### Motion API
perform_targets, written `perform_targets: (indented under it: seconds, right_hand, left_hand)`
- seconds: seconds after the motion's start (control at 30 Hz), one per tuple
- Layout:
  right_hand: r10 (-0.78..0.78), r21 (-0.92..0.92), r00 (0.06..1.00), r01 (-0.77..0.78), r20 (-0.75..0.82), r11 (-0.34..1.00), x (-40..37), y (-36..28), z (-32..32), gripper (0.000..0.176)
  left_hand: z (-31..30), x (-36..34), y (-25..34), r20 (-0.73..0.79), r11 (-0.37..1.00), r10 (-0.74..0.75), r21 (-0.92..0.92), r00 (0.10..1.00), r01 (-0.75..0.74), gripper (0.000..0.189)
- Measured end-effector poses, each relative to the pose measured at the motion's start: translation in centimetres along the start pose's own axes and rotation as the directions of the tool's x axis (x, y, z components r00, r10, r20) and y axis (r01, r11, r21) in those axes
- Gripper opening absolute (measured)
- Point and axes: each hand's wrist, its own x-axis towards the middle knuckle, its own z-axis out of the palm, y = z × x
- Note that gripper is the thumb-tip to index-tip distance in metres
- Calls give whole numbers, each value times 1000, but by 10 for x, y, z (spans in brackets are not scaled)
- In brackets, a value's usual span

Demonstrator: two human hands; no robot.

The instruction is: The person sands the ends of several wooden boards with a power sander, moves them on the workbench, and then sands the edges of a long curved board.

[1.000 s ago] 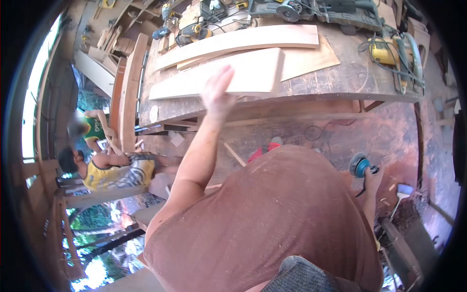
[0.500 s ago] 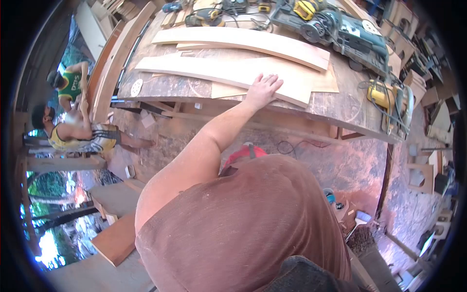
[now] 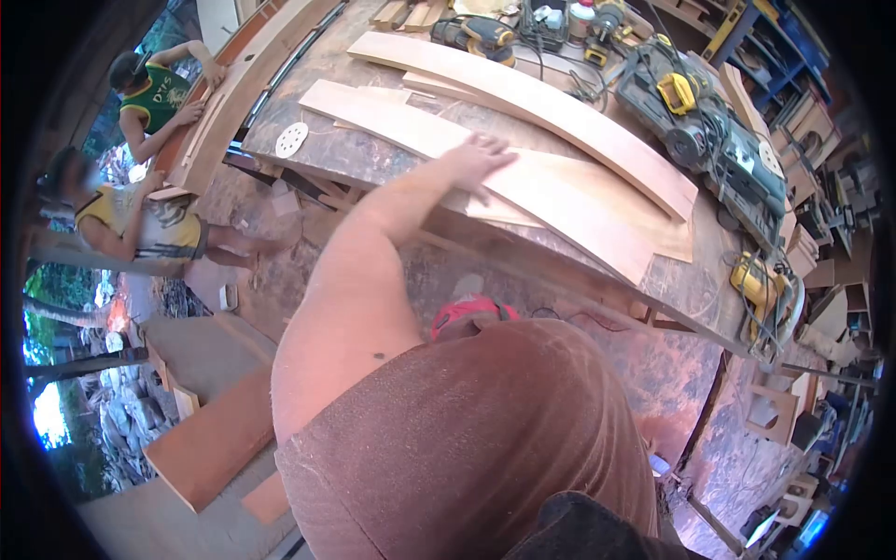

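My left hand (image 3: pixel 478 163) rests on the near edge of a long, pale curved wooden board (image 3: pixel 569 201) on the workbench. Its fingers lie over the top face, apart, and the thumb hangs down by the board's edge. Behind it lies a second long curved board (image 3: pixel 541 103), with thinner pale pieces partly under both. My right hand is out of view, hidden beyond my brown shirt (image 3: pixel 476 429).
Power tools crowd the bench's far side: a sander (image 3: pixel 476 35), a grinder in a case (image 3: pixel 695 140) and a yellow circular saw (image 3: pixel 758 285). A perforated disc (image 3: pixel 291 140) lies at left. Two people (image 3: pixel 154 98) stand by a long plank (image 3: pixel 238 93). Below is a brown board (image 3: pixel 210 443).
My left hand has slid leftward along the near board, toward its middle. The view has turned, so the bench appears tilted. The two people at the left have shifted their arms.
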Motion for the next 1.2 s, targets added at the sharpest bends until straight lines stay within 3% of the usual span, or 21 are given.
perform_targets:
  seconds: [0.07, 0.13, 0.17, 0.27, 0.3, 0.47, 0.5, 0.57, 0.7, 0.77, 0.8, 0.83, 0.9, 0.93, 0.97, 1.0, 1.07, 1.13, 1.17, 1.2]
  right_hand:
    - [64, -9, 998, -64, -8, 998, -14, -71, -11, 68]
    - [326, 2, 945, -326, 32, 945, -24, -100, -7, 68]
    - [323, 3, 946, -323, 27, 946, -27, -103, 0, 68]
    - [244, -118, 965, -255, -99, 960, -37, -111, 14, 74]
    - [244, -128, 964, -256, -103, 958, -42, -119, 15, 74]
    - [282, 43, 952, -279, -118, 959, -59, -155, 26, 74]
    - [291, 38, 950, -288, -116, 957, -62, -160, 27, 74]
    - [290, 204, 946, -258, -145, 944, -57, -163, 24, 73]
    - [298, 182, 955, -295, 12, 938, -59, -117, 33, 72]
    - [283, 136, 959, -283, 23, 949, -56, -104, 34, 73]
    - [271, 89, 962, -273, 30, 958, -56, -94, 30, 73]
    - [166, 69, 985, -163, -37, 984, -52, -58, 38, 74]
    - [209, 116, 976, -215, 66, 970, -41, -13, 34, 75]
    - [251, 148, 954, -276, 166, 950, -40, 2, 32, 76]
    - [231, 0, 972, -231, 35, 973, -61, -52, 20, 76]
    - [231, 7, 972, -231, 44, 973, -63, -40, 18, 76]
    - [257, 58, 959, -265, 121, 962, -68, -15, 13, 76]
    - [274, 44, 953, -282, 125, 959, -73, -7, 8, 76]
    - [293, 14, 948, -297, 122, 955, -81, -2, 2, 77]
    - [300, 13, 946, -304, 123, 953, -86, 3, -4, 77]
  left_hand:
    - [9, -27, -65, -49, 1000, 1, -10, 999, -2, 127]
    - [4, -43, -105, -34, 999, 21, -26, 999, -22, 128]
    - [13, -38, -119, -133, 991, 131, -17, 982, -135, 127]
    - [7, -22, -127, -48, 956, 237, -166, 970, -242, 124]
    - [8, -24, -127, -100, 947, 237, -199, 966, -253, 118]
    - [-5, -52, -98, -170, 912, 281, -259, 944, -318, 106]
    - [-10, -61, -85, -220, 902, 250, -302, 943, -309, 104]
    - [-30, -82, -56, -274, 885, 175, -377, 946, -273, 102]
    - [-66, -105, -12, -382, 871, 108, -408, 918, -272, 101]
    - [-97, -117, 12, -453, 864, -16, -455, 892, -215, 102]
    - [-109, -118, 20, -475, 811, -22, -523, 880, -263, 102]
    - [-124, -121, 31, -511, 785, -63, -556, 857, -274, 102]
    - [-144, -119, 48, -544, 767, -106, -577, 833, -279, 101]
    - [-150, -114, 53, -576, 722, -188, -630, 796, -286, 99]
    - [-156, -109, 58, -600, 673, -271, -677, 753, -297, 98]
    - [-163, -107, 62, -598, 680, -271, -673, 754, -290, 98]
    - [-178, -104, 63, -586, 511, -434, -786, 684, -348, 97]
    - [-181, -99, 55, -584, 478, -550, -806, 597, -349, 87]
    - [-186, -103, 53, -500, 441, -650, -861, 572, -251, 95]
    - [-168, -94, 36, -544, 237, -618, -817, 568, -525, 40]
